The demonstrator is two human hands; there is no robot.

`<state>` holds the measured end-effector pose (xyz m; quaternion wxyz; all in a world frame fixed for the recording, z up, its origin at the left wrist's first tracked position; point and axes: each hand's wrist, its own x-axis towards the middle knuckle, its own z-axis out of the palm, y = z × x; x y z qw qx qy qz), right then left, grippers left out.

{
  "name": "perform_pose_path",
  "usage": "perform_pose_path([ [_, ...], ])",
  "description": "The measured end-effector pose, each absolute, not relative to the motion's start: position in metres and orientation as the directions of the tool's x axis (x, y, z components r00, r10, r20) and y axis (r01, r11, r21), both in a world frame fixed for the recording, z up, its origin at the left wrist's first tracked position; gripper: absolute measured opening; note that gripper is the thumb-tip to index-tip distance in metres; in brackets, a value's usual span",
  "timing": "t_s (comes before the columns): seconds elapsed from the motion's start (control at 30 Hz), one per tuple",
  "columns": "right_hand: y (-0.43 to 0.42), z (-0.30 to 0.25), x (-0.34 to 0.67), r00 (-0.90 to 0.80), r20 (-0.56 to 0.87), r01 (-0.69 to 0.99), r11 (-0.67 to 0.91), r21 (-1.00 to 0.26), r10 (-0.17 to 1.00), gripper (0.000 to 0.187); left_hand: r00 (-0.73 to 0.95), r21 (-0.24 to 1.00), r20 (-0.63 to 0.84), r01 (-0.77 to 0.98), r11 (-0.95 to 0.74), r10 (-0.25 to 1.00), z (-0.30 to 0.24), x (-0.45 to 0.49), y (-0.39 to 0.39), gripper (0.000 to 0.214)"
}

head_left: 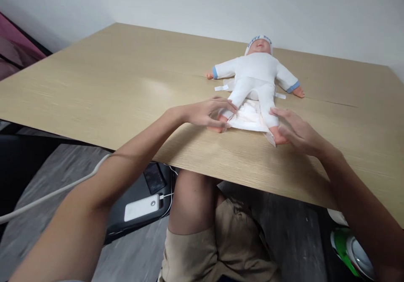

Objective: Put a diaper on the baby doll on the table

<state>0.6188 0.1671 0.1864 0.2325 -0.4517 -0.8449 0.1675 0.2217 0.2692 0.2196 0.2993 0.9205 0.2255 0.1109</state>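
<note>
One doll [257, 68], one diaper [248, 118] beneath, two hands [206, 112] alongside

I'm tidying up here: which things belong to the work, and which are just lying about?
Apparently in use:
doll, left hand and right hand at its legs
open diaper beneath it

Just lying about:
white power bank
dark phone
green container, partly hidden

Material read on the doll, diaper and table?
Doll: matte white body, probably fabric, going by the soft look and blue cuffs; the bare feet look smooth, likely vinyl or similar plastic.

Diaper: matte, probably nonwoven sheet over padding; wrinkled surface, thin translucent edge.

Table: wood-look, satin finish, from fine grain and soft glare. Laminate or veneer: can't tell.
</note>
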Motion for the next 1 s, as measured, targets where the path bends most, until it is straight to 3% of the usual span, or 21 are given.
perform_pose_path([
  [0.13, 0.154, 0.181, 0.59, -0.491, 0.354, 0.761, 0.59, -0.271, 0.796, 0.085, 0.839, 0.567, 0.107, 0.389, -0.726, 0.533, 0.21, 0.234, 0.26, 0.074],
  [0.23, 0.151, 0.175, 0.579, -0.458, 0.415, 0.793, 0.572, -0.21, 0.786, 0.071, 0.816, 0.496, 0.184, 0.405, -0.768, 0.549, 0.197, 0.242, 0.26, 0.071],
  [0.33, 0.153, 0.173, 0.578, -0.452, 0.42, 0.801, 0.565, -0.196, 0.787, 0.051, 0.812, 0.445, 0.207, 0.419, -0.791, 0.546, 0.19, 0.246, 0.265, 0.053],
  [0.5, 0.154, 0.174, 0.582, -0.449, 0.417, 0.806, 0.56, -0.193, 0.79, 0.049, 0.82, 0.474, 0.179, 0.412, -0.778, 0.543, 0.193, 0.246, 0.27, 0.032],
  [0.77, 0.162, 0.177, 0.58, -0.371, 0.465, 0.827, 0.513, -0.228, 0.804, 0.037, 0.739, 0.519, 0.233, 0.455, -0.724, 0.632, 0.205, 0.25, 0.269, 0.03],
  [1.0, 0.217, 0.206, 0.586, -0.186, 0.527, 0.764, 0.459, -0.453, 0.829, 0.055, 0.563, 0.597, 0.427, 0.413, -0.688, 0.708, 0.217, 0.267, 0.304, 0.04],
])
